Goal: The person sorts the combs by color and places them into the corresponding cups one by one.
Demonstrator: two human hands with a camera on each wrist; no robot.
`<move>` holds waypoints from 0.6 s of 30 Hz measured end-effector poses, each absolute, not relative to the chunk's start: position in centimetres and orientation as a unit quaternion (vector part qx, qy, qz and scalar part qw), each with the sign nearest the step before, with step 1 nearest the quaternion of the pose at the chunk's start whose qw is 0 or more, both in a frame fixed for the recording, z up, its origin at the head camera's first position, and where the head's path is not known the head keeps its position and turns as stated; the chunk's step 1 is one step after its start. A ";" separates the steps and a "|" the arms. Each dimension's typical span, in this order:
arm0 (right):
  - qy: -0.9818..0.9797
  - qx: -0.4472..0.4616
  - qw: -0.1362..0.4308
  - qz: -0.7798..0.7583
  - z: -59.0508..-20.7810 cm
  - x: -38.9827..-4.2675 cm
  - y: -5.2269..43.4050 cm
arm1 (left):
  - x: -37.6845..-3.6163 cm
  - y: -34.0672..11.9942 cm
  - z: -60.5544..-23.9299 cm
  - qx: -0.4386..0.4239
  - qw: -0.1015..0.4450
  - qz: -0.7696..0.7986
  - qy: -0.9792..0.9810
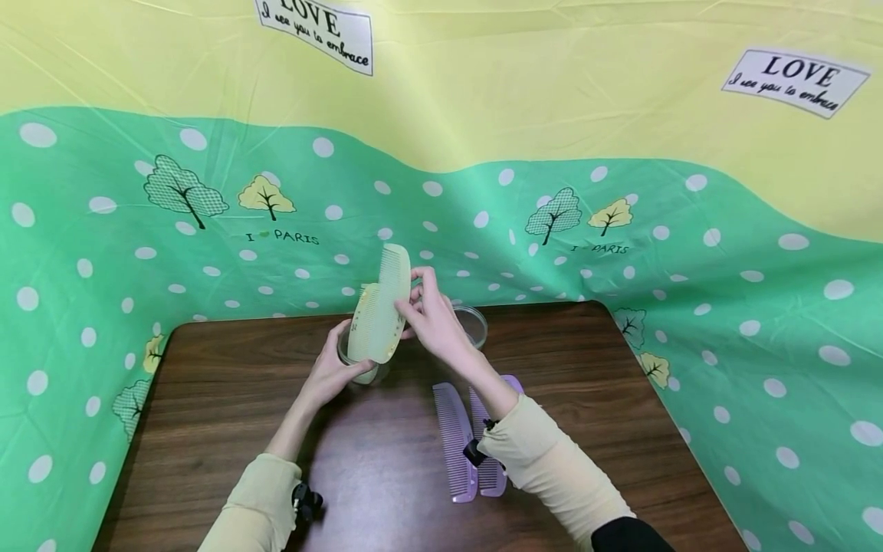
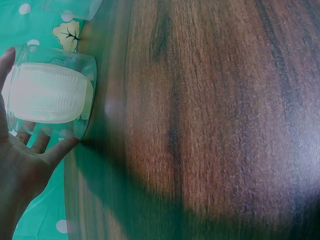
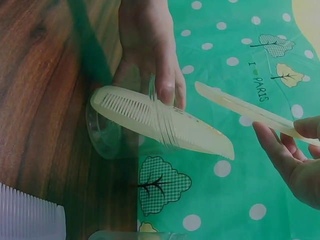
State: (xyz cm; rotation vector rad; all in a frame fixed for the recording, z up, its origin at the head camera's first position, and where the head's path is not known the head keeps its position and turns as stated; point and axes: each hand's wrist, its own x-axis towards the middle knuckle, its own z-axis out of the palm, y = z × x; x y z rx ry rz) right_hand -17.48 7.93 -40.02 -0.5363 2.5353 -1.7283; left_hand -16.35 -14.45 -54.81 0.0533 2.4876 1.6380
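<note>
A clear jar [image 3: 100, 137] stands at the table's far side, and my left hand [image 1: 331, 376] grips it with fingers and thumb around its side. Inside leans a pale yellow comb [image 3: 165, 122], its upper end sticking out past the rim. My right hand [image 1: 439, 323] pinches a second pale yellow comb [image 1: 395, 295] between thumb and fingers. This one is held upright, overlapping the first comb in the head view. From the right wrist view, the held comb [image 3: 240, 106] is outside the jar, apart from its mouth.
Two purple combs, the left one [image 1: 455, 445] in full view and the other [image 1: 491, 468] partly under the right forearm, lie on the dark wood table [image 1: 228, 399]. A clear round container [image 1: 476, 326] stands behind the right hand. Patterned green and yellow cloth [image 1: 441, 222] hangs around the table.
</note>
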 end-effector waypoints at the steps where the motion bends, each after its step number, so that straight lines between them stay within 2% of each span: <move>1: 0.813 -0.170 0.011 -0.557 -40.1 -17.6 7.8 | -16.4 -14.4 -54.8 0.017 0.082 0.550 0.831; 11: 0.828 -0.164 -0.018 -0.536 -41.1 -18.7 6.8 | -16.3 -14.3 -54.8 0.018 0.077 0.556 0.827; 18: 0.843 -0.155 -0.014 -0.515 -42.3 -18.9 6.2 | -16.2 -14.2 -54.8 0.014 0.081 0.560 0.824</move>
